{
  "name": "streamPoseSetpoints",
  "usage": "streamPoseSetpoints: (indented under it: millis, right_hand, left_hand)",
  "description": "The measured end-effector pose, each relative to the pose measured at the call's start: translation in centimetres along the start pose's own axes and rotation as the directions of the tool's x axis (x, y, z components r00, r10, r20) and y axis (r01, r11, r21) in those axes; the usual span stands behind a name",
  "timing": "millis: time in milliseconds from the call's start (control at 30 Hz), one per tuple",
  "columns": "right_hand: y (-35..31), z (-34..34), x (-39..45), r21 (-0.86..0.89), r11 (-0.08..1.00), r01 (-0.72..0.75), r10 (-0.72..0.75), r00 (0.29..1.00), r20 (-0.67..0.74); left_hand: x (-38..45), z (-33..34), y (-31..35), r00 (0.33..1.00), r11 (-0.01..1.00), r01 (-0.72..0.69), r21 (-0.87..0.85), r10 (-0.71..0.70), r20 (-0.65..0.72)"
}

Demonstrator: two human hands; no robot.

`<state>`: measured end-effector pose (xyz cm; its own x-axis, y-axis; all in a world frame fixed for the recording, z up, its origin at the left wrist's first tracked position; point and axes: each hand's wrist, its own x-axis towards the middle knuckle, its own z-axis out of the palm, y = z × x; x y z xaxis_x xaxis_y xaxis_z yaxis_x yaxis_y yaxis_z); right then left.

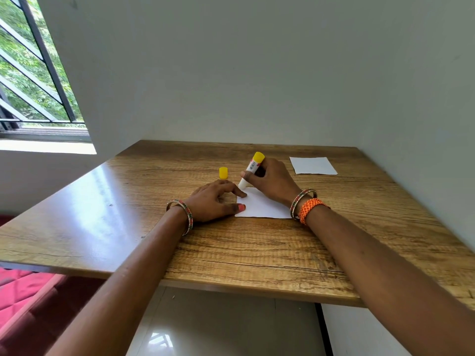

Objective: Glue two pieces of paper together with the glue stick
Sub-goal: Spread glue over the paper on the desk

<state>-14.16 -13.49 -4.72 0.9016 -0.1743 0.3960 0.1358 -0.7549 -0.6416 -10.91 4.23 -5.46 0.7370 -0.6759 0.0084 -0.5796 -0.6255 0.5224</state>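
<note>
A small white paper (259, 206) lies flat on the wooden table (231, 253). My left hand (216, 201) presses its left edge with fingertips and thumb. My right hand (272, 181) grips the glue stick (253, 168), a white tube with a yellow end, tilted with its uncapped tip touching the paper's far left corner. The yellow cap (223, 172) stands on the table just beyond my left hand. A second white paper (312, 165) lies flat at the far right, apart from both hands.
White walls close the table at the back and right. A barred window (33, 73) is at the left. The table's front edge (231, 286) is near me, with tiled floor below and red fabric (23, 286) at lower left.
</note>
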Motion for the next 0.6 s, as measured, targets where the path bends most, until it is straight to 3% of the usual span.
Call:
streamPoseSetpoints:
  millis: [600]
  right_hand:
    - [0.2,-2.4,-0.4,-0.119,0.991,-0.064,0.065,0.998,0.0]
  left_hand:
    - [0.2,0.0,-0.3,1.0,1.0,-0.002,-0.01,0.002,0.023]
